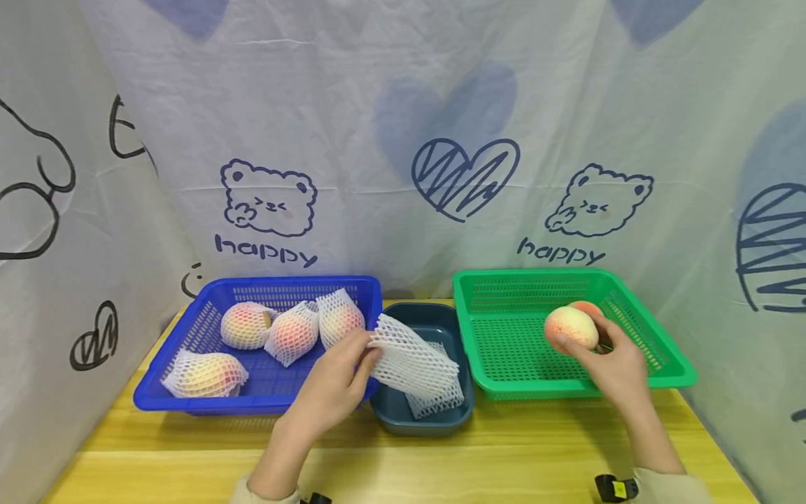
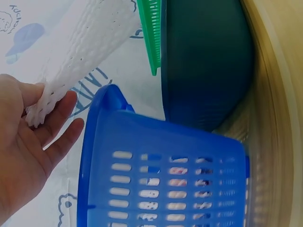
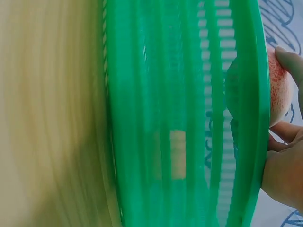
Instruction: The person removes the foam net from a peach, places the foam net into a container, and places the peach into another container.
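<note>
Between thumb and fingers, my left hand (image 1: 334,381) pinches one end of a white foam net sleeve (image 1: 412,357). The sleeve stretches over the dark teal bin (image 1: 385,413), and another foam net (image 1: 434,402) lies inside that bin. In the left wrist view the sleeve (image 2: 90,42) hangs flat from the pinching fingers (image 2: 64,113). Over the green basket (image 1: 504,388), my right hand (image 1: 620,367) grips a bare yellow-and-red peach (image 1: 569,329). A second, redder peach (image 1: 588,308) shows partly behind it. The right wrist view has the held peach (image 3: 279,94) at the basket's rim (image 3: 262,118).
At the left stands a blue basket (image 1: 252,402) holding several peaches (image 1: 242,325) in foam nets. All three containers sit side by side on a yellow wooden table (image 1: 504,455). Behind them hangs a printed white curtain (image 1: 365,210).
</note>
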### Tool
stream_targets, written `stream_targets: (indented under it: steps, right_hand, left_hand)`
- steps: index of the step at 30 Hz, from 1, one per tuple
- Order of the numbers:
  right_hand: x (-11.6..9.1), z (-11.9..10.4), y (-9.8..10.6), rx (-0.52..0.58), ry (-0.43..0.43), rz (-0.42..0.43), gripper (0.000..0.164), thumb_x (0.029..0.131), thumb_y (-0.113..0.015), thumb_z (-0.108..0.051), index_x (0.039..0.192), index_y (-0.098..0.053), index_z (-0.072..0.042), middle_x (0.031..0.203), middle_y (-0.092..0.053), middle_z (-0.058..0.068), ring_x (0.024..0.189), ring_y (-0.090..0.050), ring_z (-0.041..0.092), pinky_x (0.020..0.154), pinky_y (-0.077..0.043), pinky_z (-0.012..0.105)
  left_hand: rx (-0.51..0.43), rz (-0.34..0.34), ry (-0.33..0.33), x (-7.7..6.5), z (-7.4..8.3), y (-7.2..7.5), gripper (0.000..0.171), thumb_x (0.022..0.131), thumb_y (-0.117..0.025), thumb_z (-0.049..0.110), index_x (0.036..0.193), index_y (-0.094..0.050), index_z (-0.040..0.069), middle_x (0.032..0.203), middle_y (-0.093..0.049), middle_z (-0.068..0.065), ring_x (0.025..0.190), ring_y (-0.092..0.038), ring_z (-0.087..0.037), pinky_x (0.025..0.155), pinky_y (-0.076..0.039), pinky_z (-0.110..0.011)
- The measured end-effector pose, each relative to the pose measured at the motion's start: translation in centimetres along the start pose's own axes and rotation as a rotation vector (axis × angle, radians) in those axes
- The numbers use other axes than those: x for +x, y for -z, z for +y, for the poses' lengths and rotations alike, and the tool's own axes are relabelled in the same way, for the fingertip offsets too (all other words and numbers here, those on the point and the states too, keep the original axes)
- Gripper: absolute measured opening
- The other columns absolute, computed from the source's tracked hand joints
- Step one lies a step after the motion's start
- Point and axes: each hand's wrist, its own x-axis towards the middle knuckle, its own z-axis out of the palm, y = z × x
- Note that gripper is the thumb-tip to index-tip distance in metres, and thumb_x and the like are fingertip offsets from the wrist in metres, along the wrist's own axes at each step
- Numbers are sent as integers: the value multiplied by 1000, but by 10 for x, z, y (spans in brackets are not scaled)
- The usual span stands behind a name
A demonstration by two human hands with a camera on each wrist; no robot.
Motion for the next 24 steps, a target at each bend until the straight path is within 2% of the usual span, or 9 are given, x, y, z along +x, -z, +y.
stream_targets:
  steps: [4,7,11,14,18,21,24]
  right_hand:
    - [2,14,13,-76,46,-19,84,95,-75,-45,157,-40,-1,142,-55,28,120,-56,41,69,-47,13]
    - [4,22,22,-122,62,-20,83,94,-75,-46,156,-42,-1,141,-56,28,116,-57,39,67,-48,15]
    - [9,30,33,-163,84,-36,85,93,-77,-47,155,-43,0,141,-56,28,114,-57,39,66,-49,18]
    - [13,37,39,-168,98,-71,86,93,-77,-45,155,-41,3,142,-54,31,114,-58,43,65,-50,20]
    - [19,45,47,-192,133,-103,86,93,-78,-42,153,-41,6,140,-54,33,112,-59,45,63,-52,23]
    - [24,50,52,-259,174,-113,84,92,-79,-42,149,-44,9,134,-58,34,108,-61,46,64,-52,27]
    - [29,53,57,-327,201,-139,82,92,-79,-41,146,-47,11,126,-60,35,105,-62,45,66,-52,32]
  left_hand:
    - [7,-51,33,5,1,-6,13,103,-65,11,116,-65,8,98,-67,1,86,-65,-13,79,-57,-37]
    - [43,-103,56,12,1,-12,21,104,-64,14,122,-63,4,101,-71,-4,90,-70,-19,81,-59,-41]
    - [97,-182,73,20,1,-21,24,105,-63,16,124,-60,2,99,-71,-8,88,-70,-24,77,-58,-43]
    - [117,-225,74,26,-1,-29,23,105,-63,16,123,-60,2,98,-71,-10,85,-70,-26,75,-58,-43]
    - [154,-250,53,34,-2,-38,20,104,-64,16,119,-61,2,97,-72,-12,84,-71,-30,75,-59,-45]
    - [196,-269,54,40,-1,-45,17,103,-65,16,115,-62,3,93,-71,-12,82,-71,-31,72,-58,-46]
    - [219,-298,92,47,3,-55,12,104,-65,14,110,-61,4,91,-70,-10,82,-70,-30,70,-58,-45]
